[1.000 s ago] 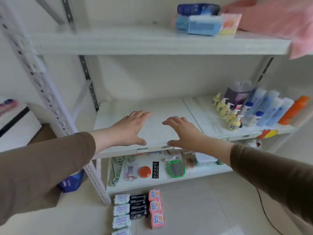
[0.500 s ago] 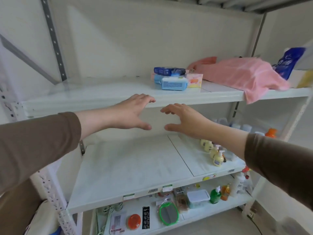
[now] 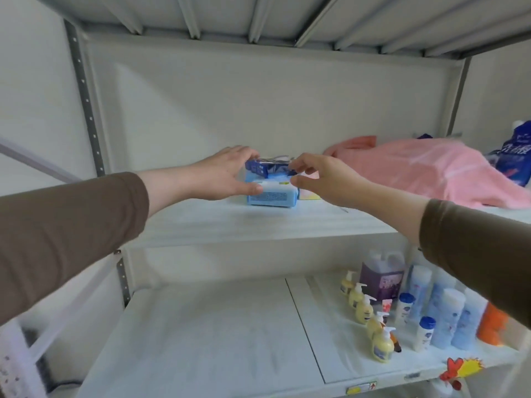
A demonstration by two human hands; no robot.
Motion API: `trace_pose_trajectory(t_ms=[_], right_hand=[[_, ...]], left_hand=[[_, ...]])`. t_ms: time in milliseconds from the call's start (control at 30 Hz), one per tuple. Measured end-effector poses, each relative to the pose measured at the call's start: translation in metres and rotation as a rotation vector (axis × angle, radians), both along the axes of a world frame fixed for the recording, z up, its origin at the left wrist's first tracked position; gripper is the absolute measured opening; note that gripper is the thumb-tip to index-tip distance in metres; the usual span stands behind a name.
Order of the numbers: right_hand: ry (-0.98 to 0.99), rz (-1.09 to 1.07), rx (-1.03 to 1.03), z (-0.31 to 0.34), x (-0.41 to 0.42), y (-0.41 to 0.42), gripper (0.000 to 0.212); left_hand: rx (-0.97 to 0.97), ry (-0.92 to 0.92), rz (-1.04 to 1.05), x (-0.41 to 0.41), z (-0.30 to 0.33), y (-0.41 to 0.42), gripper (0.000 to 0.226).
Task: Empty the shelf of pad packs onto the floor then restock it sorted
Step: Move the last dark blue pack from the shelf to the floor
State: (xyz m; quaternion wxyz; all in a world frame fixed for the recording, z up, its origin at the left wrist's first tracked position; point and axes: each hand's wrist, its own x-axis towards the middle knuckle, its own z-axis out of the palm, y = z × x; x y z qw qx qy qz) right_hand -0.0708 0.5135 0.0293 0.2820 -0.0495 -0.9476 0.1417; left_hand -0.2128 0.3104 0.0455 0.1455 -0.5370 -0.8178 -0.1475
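1. The shelving unit fills the view. Its upper shelf (image 3: 258, 225) now sits in front of the person, where a second ago the gaze was down on the bare middle shelf (image 3: 201, 340) and the floor below it.
2. A pink cloth (image 3: 425, 168) lies heaped on the right of the upper shelf, with a dark blue bag (image 3: 517, 156) just beyond it.
3. Bottles (image 3: 442, 311) and yellow pump dispensers (image 3: 365, 308) stand at the right end of the middle shelf; the rest of that board carries nothing in view.
4. Both arms, in brown sleeves, have risen from the middle shelf to the upper one.
5. The light blue pad pack (image 3: 273, 198) rests on the upper shelf, near its centre, with a dark blue pad pack (image 3: 267, 168) stacked on top and a pale pink pack (image 3: 309, 193) touching its right side.
6. The left hand (image 3: 221, 176) has closed in: thumb on the light blue pack's front, fingers curved over the stack's left end.
7. The right hand (image 3: 321, 179) is half curled, fingertips at the dark pack's right end; whether it grips yet cannot be told.
8. Judgement: emptying is not finished, since these packs remain on the shelf, and the reach suggests they come down next.
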Motion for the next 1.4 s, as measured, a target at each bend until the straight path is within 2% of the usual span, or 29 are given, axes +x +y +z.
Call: trace_pose_trajectory(t_ms=[433, 600, 833, 1033, 1133, 1300, 1400], right_hand=[[-0.076, -0.164, -0.010, 0.052, -0.071, 0.057, 0.035], [-0.177, -0.182, -0.031, 0.062, -0.104, 0.074, 0.037], [-0.459, -0.193, 0.089, 0.055, -0.135, 0.080, 0.071], [-0.564, -0.147, -0.050, 0.047, -0.158, 0.082, 0.089], [-0.566, -0.117, -0.091, 0.047, -0.168, 0.089, 0.080], [-0.487, -0.044, -0.352, 0.050, -0.189, 0.112, 0.069], [-0.444, -0.020, -0.424, 0.054, -0.197, 0.122, 0.064]], left_hand=[[-0.029, 0.023, 0.066, -0.078, 0.027, 0.049, 0.063], [-0.075, 0.025, 0.088, -0.098, 0.030, 0.069, 0.059], [-0.137, 0.028, 0.156, -0.125, 0.033, 0.097, 0.058], [-0.159, 0.013, 0.210, -0.145, 0.033, 0.114, 0.061], [-0.154, 0.008, 0.213, -0.152, 0.034, 0.119, 0.061], [-0.146, 0.015, 0.217, -0.160, 0.037, 0.122, 0.060], [-0.130, 0.015, 0.214, -0.162, 0.040, 0.123, 0.060]])
